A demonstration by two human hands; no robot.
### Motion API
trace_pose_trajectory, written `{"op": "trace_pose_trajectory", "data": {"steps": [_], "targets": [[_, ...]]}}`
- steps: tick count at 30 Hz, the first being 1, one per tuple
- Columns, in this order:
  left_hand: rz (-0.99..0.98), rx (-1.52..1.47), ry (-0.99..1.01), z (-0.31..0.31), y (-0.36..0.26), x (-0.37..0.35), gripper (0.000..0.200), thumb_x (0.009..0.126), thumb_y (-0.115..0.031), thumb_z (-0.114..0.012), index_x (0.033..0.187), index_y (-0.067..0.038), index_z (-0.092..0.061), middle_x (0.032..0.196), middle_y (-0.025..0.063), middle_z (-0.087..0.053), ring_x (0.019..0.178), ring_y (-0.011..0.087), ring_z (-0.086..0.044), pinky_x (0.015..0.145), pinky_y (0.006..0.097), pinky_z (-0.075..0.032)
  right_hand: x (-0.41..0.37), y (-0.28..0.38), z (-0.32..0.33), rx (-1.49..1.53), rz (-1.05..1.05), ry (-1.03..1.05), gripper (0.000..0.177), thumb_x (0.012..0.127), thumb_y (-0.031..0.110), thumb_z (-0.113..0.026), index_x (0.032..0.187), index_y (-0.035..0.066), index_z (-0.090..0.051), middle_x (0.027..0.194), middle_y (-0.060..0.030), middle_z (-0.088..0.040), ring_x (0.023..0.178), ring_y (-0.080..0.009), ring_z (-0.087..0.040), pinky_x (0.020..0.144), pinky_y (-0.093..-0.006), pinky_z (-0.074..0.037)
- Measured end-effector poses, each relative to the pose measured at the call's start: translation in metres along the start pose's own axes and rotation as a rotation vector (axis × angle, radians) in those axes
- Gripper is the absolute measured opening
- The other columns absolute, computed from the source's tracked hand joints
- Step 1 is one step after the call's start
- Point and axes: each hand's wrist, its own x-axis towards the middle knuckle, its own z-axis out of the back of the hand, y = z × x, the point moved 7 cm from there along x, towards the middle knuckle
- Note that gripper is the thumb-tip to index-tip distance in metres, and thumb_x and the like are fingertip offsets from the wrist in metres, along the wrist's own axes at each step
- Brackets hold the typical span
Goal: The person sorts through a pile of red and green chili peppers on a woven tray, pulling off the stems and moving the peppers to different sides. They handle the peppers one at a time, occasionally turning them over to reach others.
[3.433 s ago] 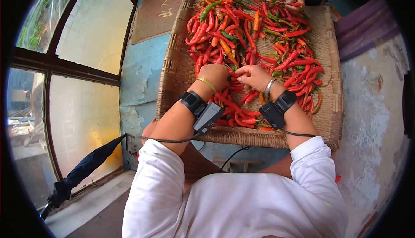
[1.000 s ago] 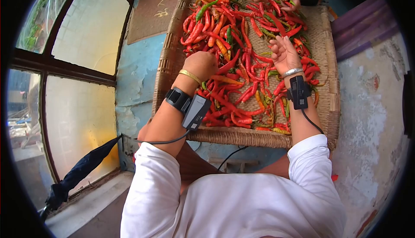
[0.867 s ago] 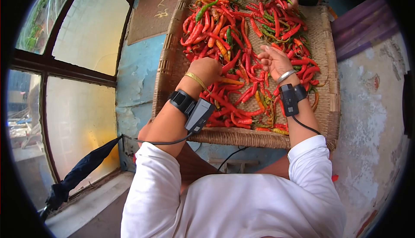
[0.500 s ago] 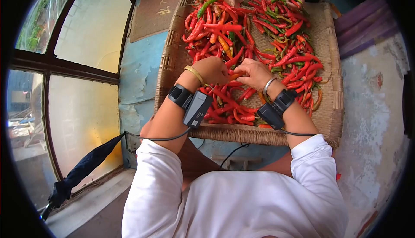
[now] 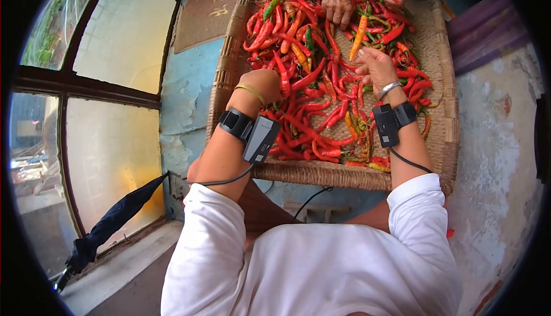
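Red, orange and green chili peppers (image 5: 313, 135) fill a shallow woven tray (image 5: 321, 173) in front of me. My left hand (image 5: 263, 84) is closed over the left side of the pile. A red chili pepper (image 5: 283, 75) stands out at its fingers, which are mostly hidden by the back of the hand. Over the right of the tray, my right hand (image 5: 376, 70) has its fingers loosely apart. A long orange chili pepper (image 5: 359, 37) is just past its fingertips; no fingers wrap around it.
Across the tray, another person's hands (image 5: 337, 3) reach among the peppers. A red-brown board (image 5: 206, 12) lies left of the tray. Framed windows (image 5: 112, 149) and a folded dark umbrella (image 5: 117, 218) stand farther left. Purple cloth (image 5: 488, 32) hangs at right.
My hands have parted. The right moved up and right, and the orange pepper went that way too; the left shifted left. One of the other person's hands came down toward the middle.
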Motion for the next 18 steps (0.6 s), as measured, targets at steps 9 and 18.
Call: {"op": "trace_pose_trajectory", "data": {"steps": [9,18], "targets": [[0.042,0.085,0.134,-0.009,-0.014,-0.009,0.031,0.063,-0.035,-0.061,0.075,-0.007,-0.065,0.075,0.0119,-0.062,0.073,0.0283,-0.060,0.063,0.0375,-0.048,-0.015,0.002,-0.049,-0.261,0.054,0.166,0.023,0.080,0.017,-0.055,0.094,-0.001,-0.058,0.070,-0.0031,-0.059,0.053,-0.0078,-0.054,0.049,-0.0216,-0.045],[0.089,0.155,0.153,-0.016,-0.014,-0.007,0.024,0.069,-0.023,-0.057,0.085,-0.008,-0.065,0.090,0.0105,-0.063,0.084,0.0250,-0.061,0.070,0.0342,-0.049,-0.026,-0.012,-0.077,-0.568,0.184,0.270,0.025,0.075,0.020,-0.058,0.094,0.004,-0.060,0.073,-0.0080,-0.062,0.067,-0.0163,-0.060,0.063,-0.0288,-0.047]]}}
